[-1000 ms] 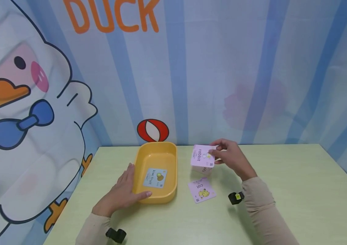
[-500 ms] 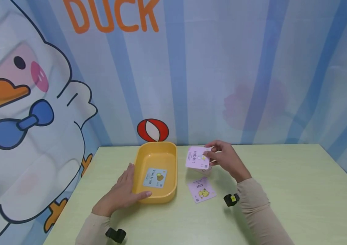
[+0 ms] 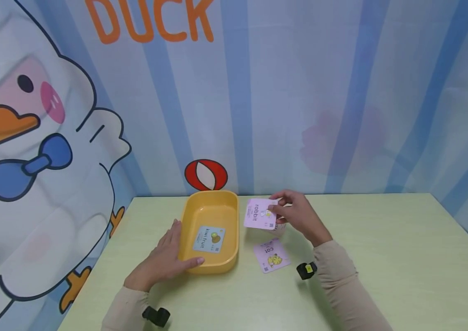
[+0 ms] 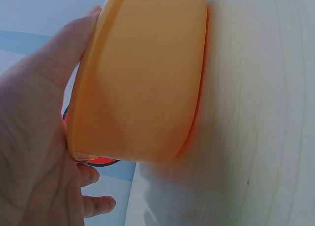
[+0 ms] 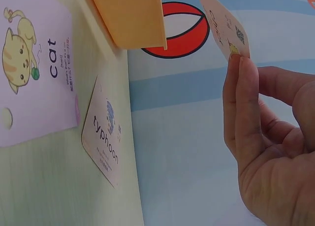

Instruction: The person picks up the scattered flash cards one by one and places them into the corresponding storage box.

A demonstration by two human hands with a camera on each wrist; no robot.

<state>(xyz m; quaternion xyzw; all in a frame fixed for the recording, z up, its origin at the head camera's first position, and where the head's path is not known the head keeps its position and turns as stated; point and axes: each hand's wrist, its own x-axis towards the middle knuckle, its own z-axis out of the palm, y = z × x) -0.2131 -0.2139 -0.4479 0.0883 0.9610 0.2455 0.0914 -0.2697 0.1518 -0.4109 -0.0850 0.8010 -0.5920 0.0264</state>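
My right hand [image 3: 300, 216] pinches a pink rabbit flash card [image 3: 255, 214] by its right edge, raised above the table beside the tray. The card's underside, with print on it, shows in the right wrist view. Partly covered by it in the head view is a typhoon card [image 5: 104, 132], lying on the table. A purple cat card [image 3: 272, 256] lies closer to me. My left hand [image 3: 159, 259] rests against the yellow tray [image 3: 227, 268], fingers stretched along its left side and thumb over the near rim. Inside the tray lies a blue kiwi fruit card [image 3: 209, 239].
The pale wooden table [image 3: 403, 262] ends at a blue striped backdrop [image 3: 283, 92] with a printed duck and a red ball picture. A small black camera [image 3: 307, 270] sits at the right wrist and another [image 3: 156, 316] at the left.
My right hand has moved left with the rabbit card, from above the typhoon card toward the tray. My left hand and the tray have stayed in place.
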